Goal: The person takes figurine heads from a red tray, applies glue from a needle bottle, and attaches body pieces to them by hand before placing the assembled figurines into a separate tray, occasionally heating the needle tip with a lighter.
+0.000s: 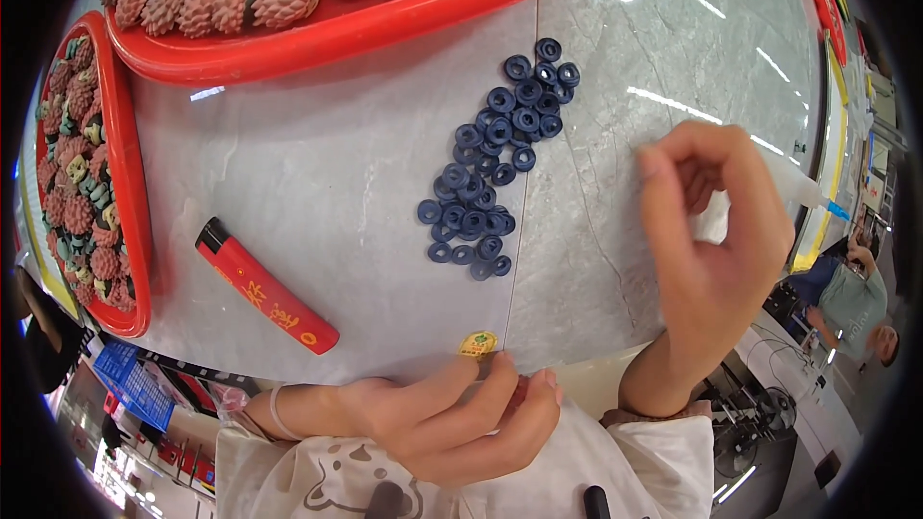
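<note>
The left hand is low down, by the near edge of the counter. Its fingers curl in around a small red thing, mostly hidden. A round yellow sticker is just beyond the fingers.

The right hand is up over the right side. Its thumb and first finger bend into a loop, with their tips close together. I can't tell if they pinch anything. A clear bottle with a blue tip shows behind this hand.

Between the hands, further up, lies a long pile of dark blue rings. A red stick with a black end lies to the left.
</note>
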### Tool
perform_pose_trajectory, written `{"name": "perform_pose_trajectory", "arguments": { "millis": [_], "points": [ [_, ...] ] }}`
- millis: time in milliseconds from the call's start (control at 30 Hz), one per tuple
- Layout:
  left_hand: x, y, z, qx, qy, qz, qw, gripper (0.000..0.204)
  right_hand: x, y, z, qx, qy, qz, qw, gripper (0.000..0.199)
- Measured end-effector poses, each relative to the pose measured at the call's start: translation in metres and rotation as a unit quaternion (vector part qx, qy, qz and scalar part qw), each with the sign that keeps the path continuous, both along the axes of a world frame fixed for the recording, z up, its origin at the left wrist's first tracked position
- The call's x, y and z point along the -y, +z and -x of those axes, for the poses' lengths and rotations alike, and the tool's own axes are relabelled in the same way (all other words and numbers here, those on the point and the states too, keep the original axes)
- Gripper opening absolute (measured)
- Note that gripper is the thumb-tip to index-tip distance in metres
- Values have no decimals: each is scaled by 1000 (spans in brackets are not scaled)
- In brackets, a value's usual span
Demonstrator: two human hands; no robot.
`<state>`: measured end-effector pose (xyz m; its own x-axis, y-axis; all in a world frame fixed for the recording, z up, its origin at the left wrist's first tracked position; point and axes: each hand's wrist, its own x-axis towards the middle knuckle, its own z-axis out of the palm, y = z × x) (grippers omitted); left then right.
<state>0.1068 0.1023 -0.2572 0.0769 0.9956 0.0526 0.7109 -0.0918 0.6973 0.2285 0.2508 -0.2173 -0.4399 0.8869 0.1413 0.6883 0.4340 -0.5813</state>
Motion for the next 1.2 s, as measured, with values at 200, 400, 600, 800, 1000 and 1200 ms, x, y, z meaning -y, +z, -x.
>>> {"name": "perform_pose_trajectory", "arguments": {
  "millis": [200, 400, 600, 800, 1000, 1200],
  "points": [
    [0, 2, -3, -10, 2, -9, 1000, 20, 12, 11, -10, -162, -39, 37, 985, 4],
    [-3, 8, -2, -16, -2, -26, 1000, 19, 20, 13, -43, -359, -15, 165, 918, 15],
    [0, 9, -6, -19, -8, -32, 999, 19, 26, 13, -41, -190, -103, 52, 975, 9],
    [-1, 11, -8, -16, -17, -37, 999, 19, 25, 3, -46, -47, -16, -48, 998, 22],
    [0, 12, -9, -16, -23, -37, 999, 19, 30, -2, -55, 73, 28, -116, 990, 43],
    [1, 15, -9, -21, -28, -42, 999, 18, 46, -1, -60, 115, 66, -144, 981, 46]
  ]
}}
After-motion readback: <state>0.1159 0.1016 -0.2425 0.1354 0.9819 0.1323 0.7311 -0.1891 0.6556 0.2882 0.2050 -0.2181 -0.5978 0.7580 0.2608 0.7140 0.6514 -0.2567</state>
